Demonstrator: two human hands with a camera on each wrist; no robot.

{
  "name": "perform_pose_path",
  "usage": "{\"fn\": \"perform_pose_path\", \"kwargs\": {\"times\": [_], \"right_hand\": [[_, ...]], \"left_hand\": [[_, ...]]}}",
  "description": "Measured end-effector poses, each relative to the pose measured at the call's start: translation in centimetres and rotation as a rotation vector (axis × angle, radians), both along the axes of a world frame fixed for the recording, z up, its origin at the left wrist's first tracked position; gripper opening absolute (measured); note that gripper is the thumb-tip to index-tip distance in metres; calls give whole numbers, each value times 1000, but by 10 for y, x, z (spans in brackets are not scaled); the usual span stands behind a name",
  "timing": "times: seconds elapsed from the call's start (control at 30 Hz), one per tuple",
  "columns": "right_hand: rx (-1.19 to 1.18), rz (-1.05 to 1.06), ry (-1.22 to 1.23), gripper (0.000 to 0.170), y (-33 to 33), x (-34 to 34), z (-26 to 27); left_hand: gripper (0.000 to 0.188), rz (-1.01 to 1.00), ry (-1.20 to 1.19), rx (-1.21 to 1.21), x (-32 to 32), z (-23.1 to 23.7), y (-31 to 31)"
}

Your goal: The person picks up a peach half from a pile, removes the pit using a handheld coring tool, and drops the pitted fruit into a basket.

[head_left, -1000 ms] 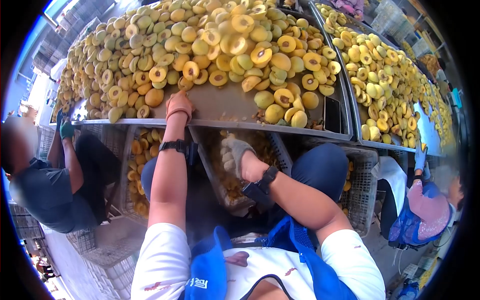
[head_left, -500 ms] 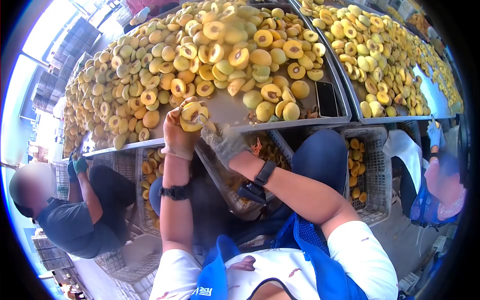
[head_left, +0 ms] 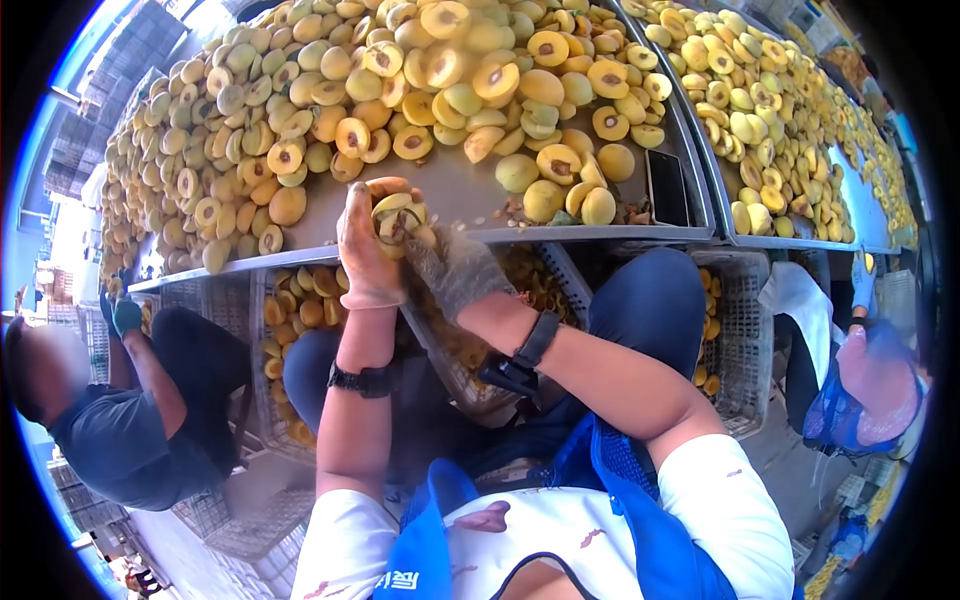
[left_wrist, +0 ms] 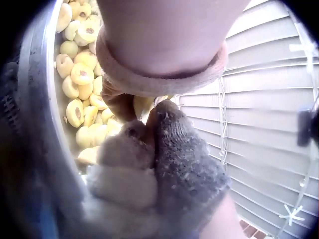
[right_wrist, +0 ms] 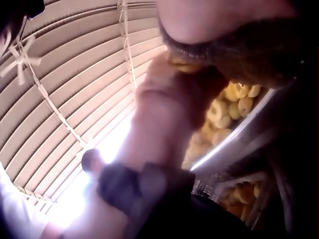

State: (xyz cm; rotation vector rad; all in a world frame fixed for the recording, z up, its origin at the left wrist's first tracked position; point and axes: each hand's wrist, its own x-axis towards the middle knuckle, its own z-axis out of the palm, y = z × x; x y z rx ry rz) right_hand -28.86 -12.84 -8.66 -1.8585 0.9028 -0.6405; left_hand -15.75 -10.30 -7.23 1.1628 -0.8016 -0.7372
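Observation:
My left hand (head_left: pixel 364 258), in a stained orange-tan glove, holds a yellow peach half (head_left: pixel 391 213) over the front edge of the metal table (head_left: pixel 450 185). My right hand (head_left: pixel 462 268), in a worn grey knit glove, is curled against that fruit and blurred. A small metal-tipped tool in its fingers is mostly hidden. Seen from the left wrist, the curled grey glove (left_wrist: pixel 184 154) meets the fruit just beyond the left cuff. The right wrist view shows the left forearm and hand close by. Many peach halves (head_left: pixel 285 155) are heaped on the table, some cut side up.
Below the table edge stand crates (head_left: pixel 740 330) with peach halves. A black phone (head_left: pixel 667 188) lies at the table's right corner. Another fruit-covered table (head_left: pixel 845 210) adjoins on the right. One person (head_left: pixel 120 430) sits at left, another (head_left: pixel 870 390) at right.
My left hand has gone from the heap to the table's front edge with a peach half. The right hand has risen from over the crate to meet it and works at the fruit.

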Motion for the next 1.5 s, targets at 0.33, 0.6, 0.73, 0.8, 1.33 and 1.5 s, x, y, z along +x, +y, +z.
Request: {"fn": "perform_pose_path", "kwargs": {"times": [0.33, 0.6, 0.73, 0.8, 1.33, 1.5], "right_hand": [[488, 309, -83, 24, 0, -5, -8], [1756, 720, -600, 38, -4, -31, -29], [1959, 927, -687, 50, 6, -29, -64], [1376, 913, -477, 47, 3, -39, -39], [-34, 888, 917, 50, -23, -19, -17], [-22, 897, 965, 44, -35, -18, -31]], "left_hand": [[57, -200, 357, 140, 8, 15, 4], [57, -545, 380, -56, -2, 14, 2], [62, -636, 494, -132, 8, 9, -6], [63, -333, -342, 165, 16, 38, 0], [24, -545, 980, -853, 114, 43, 25], [31, 267, 507, 331, 116, 26, -14]]}}
